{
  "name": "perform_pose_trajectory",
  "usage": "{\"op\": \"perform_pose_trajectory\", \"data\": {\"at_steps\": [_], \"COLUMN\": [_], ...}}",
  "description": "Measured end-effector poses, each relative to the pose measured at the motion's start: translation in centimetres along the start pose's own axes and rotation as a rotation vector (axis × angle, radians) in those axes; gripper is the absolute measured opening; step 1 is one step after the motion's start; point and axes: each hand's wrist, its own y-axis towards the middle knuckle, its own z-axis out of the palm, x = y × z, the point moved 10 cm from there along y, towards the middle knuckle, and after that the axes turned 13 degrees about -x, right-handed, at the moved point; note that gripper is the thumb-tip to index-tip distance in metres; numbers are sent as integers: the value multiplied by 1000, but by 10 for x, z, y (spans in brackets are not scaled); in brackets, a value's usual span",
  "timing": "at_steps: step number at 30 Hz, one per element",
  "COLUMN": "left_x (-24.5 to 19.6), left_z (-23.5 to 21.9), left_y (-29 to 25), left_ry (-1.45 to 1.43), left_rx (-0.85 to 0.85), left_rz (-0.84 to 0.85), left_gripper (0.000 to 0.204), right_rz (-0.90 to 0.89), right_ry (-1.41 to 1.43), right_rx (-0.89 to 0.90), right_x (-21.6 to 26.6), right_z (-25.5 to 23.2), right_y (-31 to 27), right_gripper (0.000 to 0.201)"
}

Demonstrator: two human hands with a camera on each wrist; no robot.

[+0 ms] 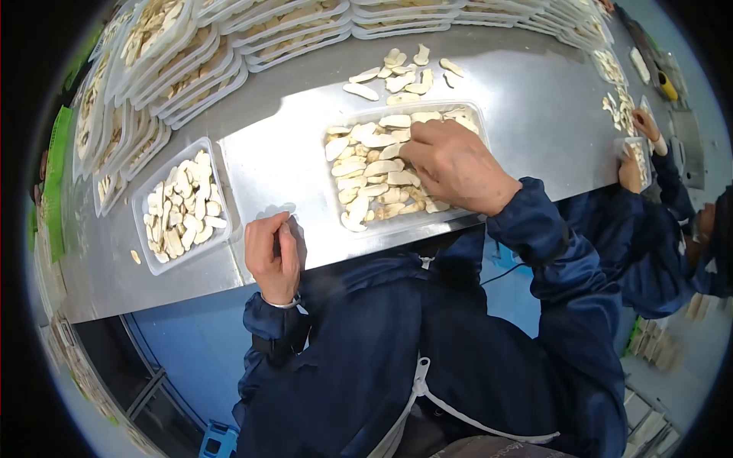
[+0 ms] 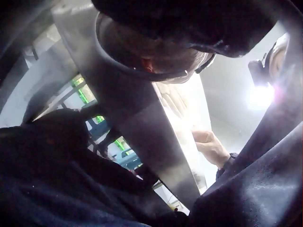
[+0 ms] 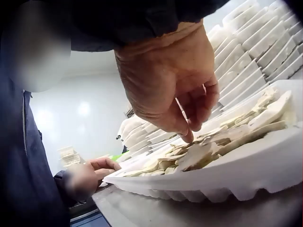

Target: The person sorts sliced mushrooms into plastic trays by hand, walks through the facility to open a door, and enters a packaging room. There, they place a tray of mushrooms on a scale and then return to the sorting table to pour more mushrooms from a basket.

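Observation:
Pale sliced pieces (image 1: 376,169) lie in rows in a clear rectangular tray (image 1: 334,200) at the table's front edge. Over its upper right part is my right hand (image 1: 458,164), with curled fingers pinching one slice (image 1: 391,151). The right wrist view shows that hand (image 3: 165,85) from the side, thumb and fingertips low at the slices (image 3: 203,151); the fingers partly hide the contact. My left hand (image 1: 273,256) rests at the table edge left of the tray, fingers loosely curled, holding nothing. The left wrist view is dark and shows a hand (image 2: 210,147) beyond the table edge.
A smaller tray of loose slices (image 1: 183,206) stands on the left. Loose slices (image 1: 401,76) lie behind the middle tray. Stacked filled trays (image 1: 191,84) line the back and left. At the far right, another person's hands (image 1: 632,172) are by a tray.

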Motion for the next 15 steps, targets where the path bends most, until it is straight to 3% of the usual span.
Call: {"op": "perform_pose_trajectory", "data": {"at_steps": [4, 8, 11, 15], "left_x": [1, -2, -1, -1], "left_z": [0, 1, 2, 2], "left_y": [-1, 1, 2, 2], "left_ry": [3, 16, 16, 28], "left_rx": [1, 10, 3, 10], "left_rz": [-13, 0, 6, 11], "left_gripper": [15, 15, 15, 15], "right_rz": [14, 173, 228, 412], "right_ry": [-2, -183, -421, -280], "right_rx": [-93, -322, -85, 60], "right_x": [-10, -105, -172, -192], "right_z": [-24, -71, -44, -13], "right_y": [7, 28, 35, 45], "right_gripper": [7, 12, 19, 26]}}
